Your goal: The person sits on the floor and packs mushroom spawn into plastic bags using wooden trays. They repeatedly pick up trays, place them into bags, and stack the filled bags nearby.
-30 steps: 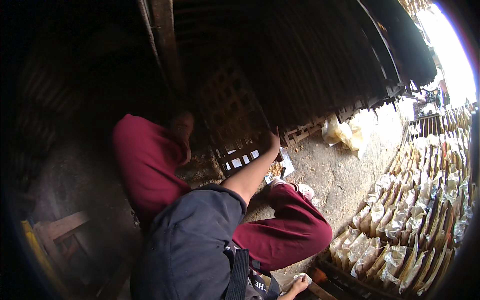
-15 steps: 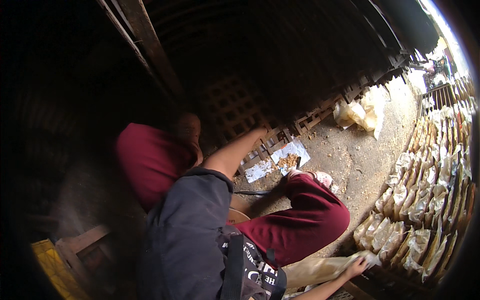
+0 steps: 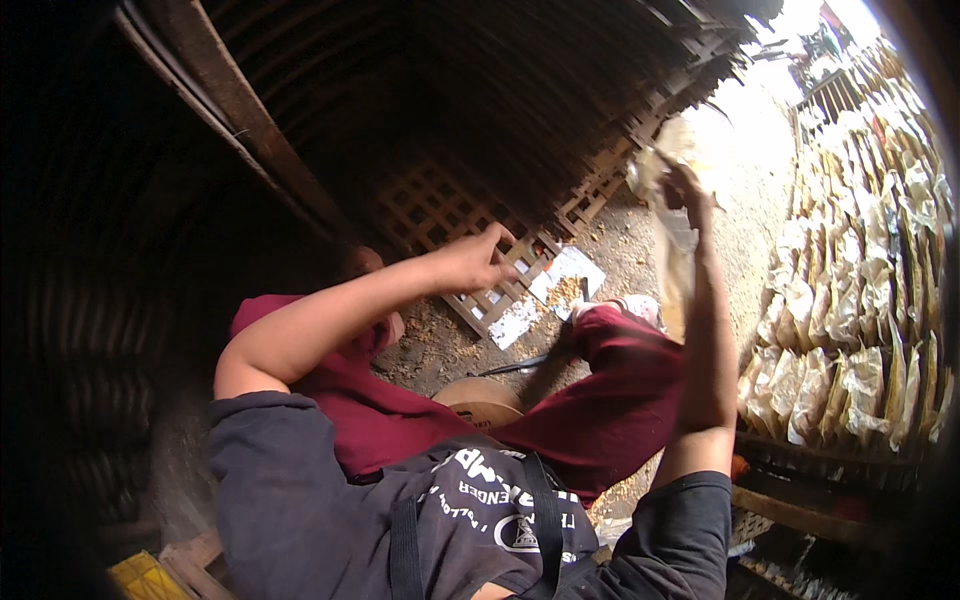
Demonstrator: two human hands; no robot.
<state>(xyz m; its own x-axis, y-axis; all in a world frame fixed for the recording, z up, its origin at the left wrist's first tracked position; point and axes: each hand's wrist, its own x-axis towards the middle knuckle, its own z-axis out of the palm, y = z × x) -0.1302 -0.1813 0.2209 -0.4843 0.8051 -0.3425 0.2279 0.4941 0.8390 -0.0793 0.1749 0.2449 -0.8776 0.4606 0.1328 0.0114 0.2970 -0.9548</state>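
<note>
My right hand [image 3: 685, 190] is raised at the far right of the floor, its fingers closed round the top of a long, flat, plastic-wrapped package [image 3: 676, 265] that hangs down toward my knee. What fills the wrapping is hard to make out. Bent over my left knee, my left arm reaches forward. The left hand [image 3: 478, 262] hovers at the near edge of a wooden lattice rack [image 3: 425, 205], fingers apart and bare. Sheets of white paper [image 3: 515, 320] lie beside the rack, with tan crumbs [image 3: 566, 293] on them.
Rows of similar wrapped packages [image 3: 830, 370] stand on edge along the right. A dark stack of lattice racks [image 3: 600, 110] rises ahead. A wooden post [image 3: 235, 95] slants at the left. Between my legs sits a round tan object [image 3: 478, 392]. A yellow crate [image 3: 145, 575] shows lower left.
My right hand has swung up and forward from the lower right with the wrapped package. My left hand has drawn back from the lattice rack. The view has shifted too.
</note>
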